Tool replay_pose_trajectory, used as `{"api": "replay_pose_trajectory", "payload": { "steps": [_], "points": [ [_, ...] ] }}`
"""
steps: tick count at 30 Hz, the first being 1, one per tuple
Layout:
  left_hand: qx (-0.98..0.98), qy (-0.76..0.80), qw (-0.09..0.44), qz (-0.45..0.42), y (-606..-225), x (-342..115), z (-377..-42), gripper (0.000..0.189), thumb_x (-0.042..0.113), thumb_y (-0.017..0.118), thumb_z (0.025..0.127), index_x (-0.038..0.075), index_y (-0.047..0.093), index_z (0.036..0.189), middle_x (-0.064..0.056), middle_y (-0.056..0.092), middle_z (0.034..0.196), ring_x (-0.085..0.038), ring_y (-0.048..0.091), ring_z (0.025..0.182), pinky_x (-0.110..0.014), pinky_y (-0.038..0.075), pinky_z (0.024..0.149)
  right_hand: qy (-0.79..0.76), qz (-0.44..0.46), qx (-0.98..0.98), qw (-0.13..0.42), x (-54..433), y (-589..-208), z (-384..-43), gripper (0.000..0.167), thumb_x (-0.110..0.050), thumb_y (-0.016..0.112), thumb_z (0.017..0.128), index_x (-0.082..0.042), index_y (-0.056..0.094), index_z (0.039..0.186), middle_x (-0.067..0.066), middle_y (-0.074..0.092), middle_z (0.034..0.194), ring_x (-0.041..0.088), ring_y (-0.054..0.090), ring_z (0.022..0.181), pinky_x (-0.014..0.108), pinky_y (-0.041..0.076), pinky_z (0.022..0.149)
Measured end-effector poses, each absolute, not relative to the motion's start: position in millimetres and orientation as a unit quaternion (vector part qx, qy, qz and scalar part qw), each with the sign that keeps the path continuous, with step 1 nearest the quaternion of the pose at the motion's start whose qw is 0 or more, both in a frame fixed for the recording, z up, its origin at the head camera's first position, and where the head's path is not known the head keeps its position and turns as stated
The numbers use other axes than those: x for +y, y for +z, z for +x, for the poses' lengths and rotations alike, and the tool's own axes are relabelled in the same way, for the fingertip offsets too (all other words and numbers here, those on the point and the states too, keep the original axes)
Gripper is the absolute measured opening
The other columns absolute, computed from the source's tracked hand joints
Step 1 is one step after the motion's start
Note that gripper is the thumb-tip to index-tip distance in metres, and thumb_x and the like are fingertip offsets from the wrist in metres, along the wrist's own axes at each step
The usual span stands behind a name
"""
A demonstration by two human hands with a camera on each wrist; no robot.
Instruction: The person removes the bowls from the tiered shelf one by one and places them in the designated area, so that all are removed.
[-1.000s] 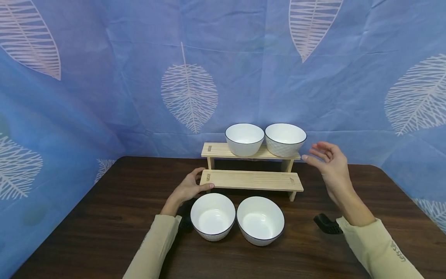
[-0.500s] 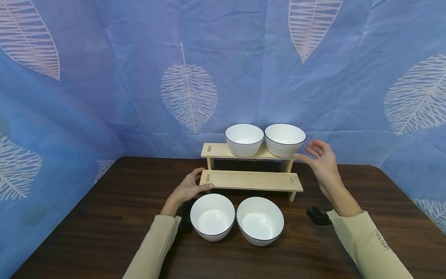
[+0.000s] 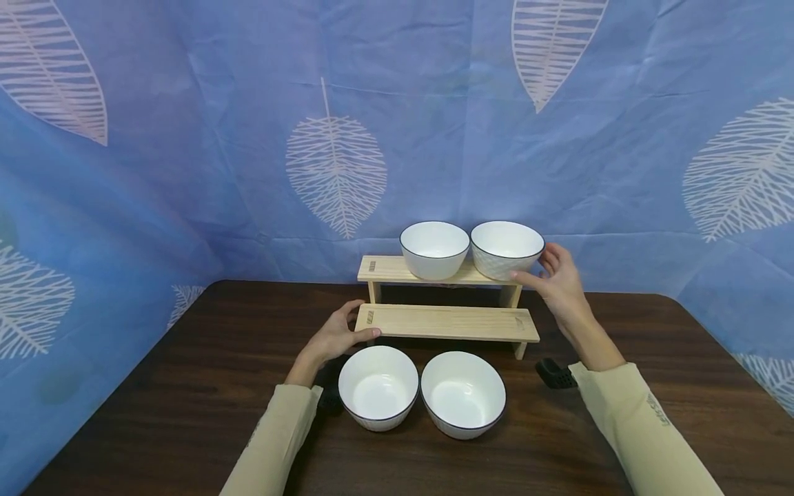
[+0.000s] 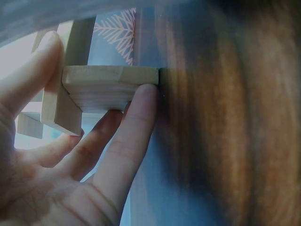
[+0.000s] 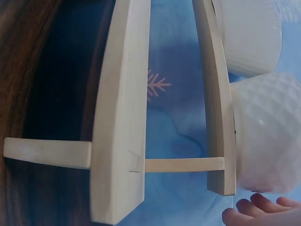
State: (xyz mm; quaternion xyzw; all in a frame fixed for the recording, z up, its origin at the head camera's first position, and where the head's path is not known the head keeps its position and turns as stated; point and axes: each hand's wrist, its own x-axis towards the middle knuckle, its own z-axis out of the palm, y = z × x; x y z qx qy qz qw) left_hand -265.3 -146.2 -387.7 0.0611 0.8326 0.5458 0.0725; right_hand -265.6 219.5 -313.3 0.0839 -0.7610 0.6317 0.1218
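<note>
My left hand [image 3: 338, 334] grips the left end of a two-tier wooden rack [image 3: 446, 322], its thumb on the lower shelf's top. In the left wrist view its fingers [image 4: 134, 117] lie along the rack's end support. On the upper shelf stand two white bowls with dark rims, a left bowl [image 3: 434, 262] and a right bowl [image 3: 502, 265]. My right hand [image 3: 561, 286] is at the right bowl's right side, thumb in front and fingers toward the back. The right wrist view shows its fingertips [image 5: 254, 207] close beside the bowl's wall.
Two more white bowls, one on the left [image 3: 378, 389] and one on the right [image 3: 464, 396], stand side by side in front of the rack on the dark wooden table [image 3: 186, 372]. A blue cloth [image 3: 248, 138] with white leaf prints hangs close behind.
My right hand has moved left from beyond the right bowl to its side. The left hand has stayed at the rack's end, and the bowls stand as before.
</note>
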Motion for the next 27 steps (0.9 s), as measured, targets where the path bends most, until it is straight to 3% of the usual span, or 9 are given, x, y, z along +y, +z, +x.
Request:
{"api": "replay_pose_trajectory", "payload": {
  "steps": [6,12,15,20,27],
  "points": [
    [0.833,0.546,0.072,0.057,-387.6,-146.3,-263.8,0.082,0.012,0.077,0.092,-0.004,0.029,0.156,-0.032,0.047,0.142,-0.039,0.065,0.107,-0.053,0.057,0.082,0.627,0.102,-0.762,0.121,216.9,-314.1,-272.5,0.099,-0.002,0.071,0.092,0.006,-0.002,0.158,0.028,0.013,0.164,0.04,0.012,0.151,0.055,0.008,0.12],
    [0.834,0.545,0.068,0.059,-387.7,-146.7,-264.5,0.081,0.012,0.077,0.092,-0.004,0.029,0.156,-0.031,0.049,0.14,-0.038,0.066,0.105,-0.054,0.057,0.082,0.63,0.118,-0.759,0.118,215.9,-314.2,-284.0,0.093,-0.001,0.071,0.091,0.007,0.007,0.157,0.028,0.025,0.159,0.039,0.022,0.148,0.053,0.018,0.119],
    [0.834,0.545,0.068,0.061,-387.9,-147.0,-265.0,0.081,0.012,0.077,0.092,-0.004,0.029,0.156,-0.031,0.05,0.139,-0.038,0.066,0.105,-0.053,0.057,0.081,0.63,0.138,-0.753,0.129,215.7,-317.7,-292.0,0.083,0.003,0.071,0.09,0.008,0.019,0.154,0.025,0.037,0.149,0.034,0.036,0.139,0.04,0.03,0.113],
    [0.834,0.544,0.07,0.062,-388.0,-146.5,-265.3,0.081,0.011,0.077,0.092,-0.004,0.029,0.156,-0.031,0.05,0.139,-0.038,0.066,0.105,-0.054,0.057,0.081,0.642,0.157,-0.737,0.144,216.5,-326.2,-299.9,0.081,0.005,0.072,0.089,0.006,0.023,0.153,0.016,0.042,0.139,0.021,0.045,0.124,0.017,0.042,0.092],
    [0.832,0.547,0.068,0.062,-388.5,-146.0,-265.7,0.081,0.01,0.077,0.092,-0.004,0.029,0.156,-0.032,0.048,0.14,-0.038,0.066,0.105,-0.053,0.057,0.082,0.646,0.141,-0.737,0.144,217.0,-330.5,-305.9,0.087,0.003,0.074,0.089,0.003,0.018,0.156,0.017,0.036,0.143,0.025,0.041,0.126,0.018,0.042,0.091]
  ]
}}
